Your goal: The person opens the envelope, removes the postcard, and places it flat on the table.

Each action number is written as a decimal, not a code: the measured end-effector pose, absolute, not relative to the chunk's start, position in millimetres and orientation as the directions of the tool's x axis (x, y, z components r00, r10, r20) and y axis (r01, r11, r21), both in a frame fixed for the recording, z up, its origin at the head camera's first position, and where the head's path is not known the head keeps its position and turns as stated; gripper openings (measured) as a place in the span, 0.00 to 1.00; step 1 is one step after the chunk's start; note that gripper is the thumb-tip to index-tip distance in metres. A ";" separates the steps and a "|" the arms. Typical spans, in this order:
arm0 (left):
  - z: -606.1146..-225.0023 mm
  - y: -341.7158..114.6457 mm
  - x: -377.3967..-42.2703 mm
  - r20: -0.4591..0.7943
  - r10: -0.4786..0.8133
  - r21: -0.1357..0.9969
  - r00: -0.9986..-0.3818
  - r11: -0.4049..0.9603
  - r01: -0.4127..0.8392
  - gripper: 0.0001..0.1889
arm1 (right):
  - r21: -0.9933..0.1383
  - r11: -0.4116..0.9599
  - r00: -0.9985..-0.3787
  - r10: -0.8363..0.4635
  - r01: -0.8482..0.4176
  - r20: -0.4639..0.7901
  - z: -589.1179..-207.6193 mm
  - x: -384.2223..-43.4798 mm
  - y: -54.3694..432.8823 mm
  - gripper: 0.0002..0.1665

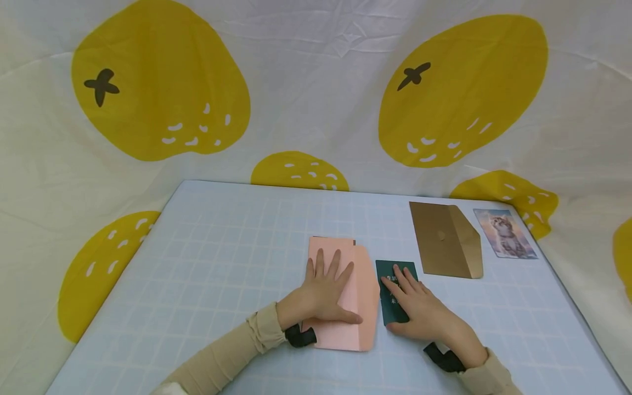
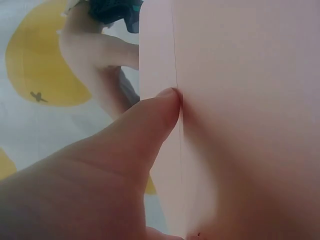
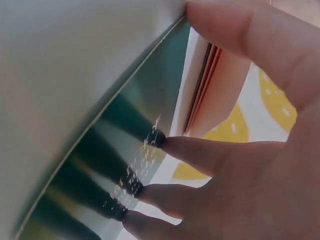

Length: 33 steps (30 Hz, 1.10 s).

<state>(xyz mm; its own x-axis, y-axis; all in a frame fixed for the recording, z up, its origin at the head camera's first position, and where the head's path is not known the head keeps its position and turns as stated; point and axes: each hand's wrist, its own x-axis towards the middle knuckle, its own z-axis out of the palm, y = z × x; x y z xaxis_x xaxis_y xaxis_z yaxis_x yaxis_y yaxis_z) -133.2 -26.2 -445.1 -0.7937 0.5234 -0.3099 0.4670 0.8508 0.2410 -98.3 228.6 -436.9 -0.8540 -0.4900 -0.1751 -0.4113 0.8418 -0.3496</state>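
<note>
Head view alone shows card (image 1: 505,233); left grip (image 1: 323,293) splays on envelope (image 1: 367,291), right (image 1: 419,308) on booklet (image 1: 389,303).

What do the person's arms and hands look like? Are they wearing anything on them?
Both arms have beige sleeves, the left sleeve wrinkled near its cuff. At each wrist is something black, like a band: one by the left hand, one by the right hand. Both hands are bare, with no gloves, and I can't see any rings.

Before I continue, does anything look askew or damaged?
A dark edge peeks past the pink envelope's far end, so it looks uneven; whether it's inside or underneath, I can't tell. No damage shows.
</note>
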 end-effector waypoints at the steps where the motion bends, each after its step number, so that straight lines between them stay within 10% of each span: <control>1: -444.6 -26.2 -132.6 -0.312 0.522 0.238 -0.794 0.852 0.467 0.61 | -0.344 0.842 -0.855 -0.491 -0.416 -0.168 -437.3 -97.9 228.6 0.54; 33: -434.9 -8.7 -79.7 -0.280 0.513 -0.042 -0.812 0.838 0.544 0.64 | -0.376 0.850 -0.841 -0.477 -0.367 -0.256 -444.2 -40.5 255.1 0.55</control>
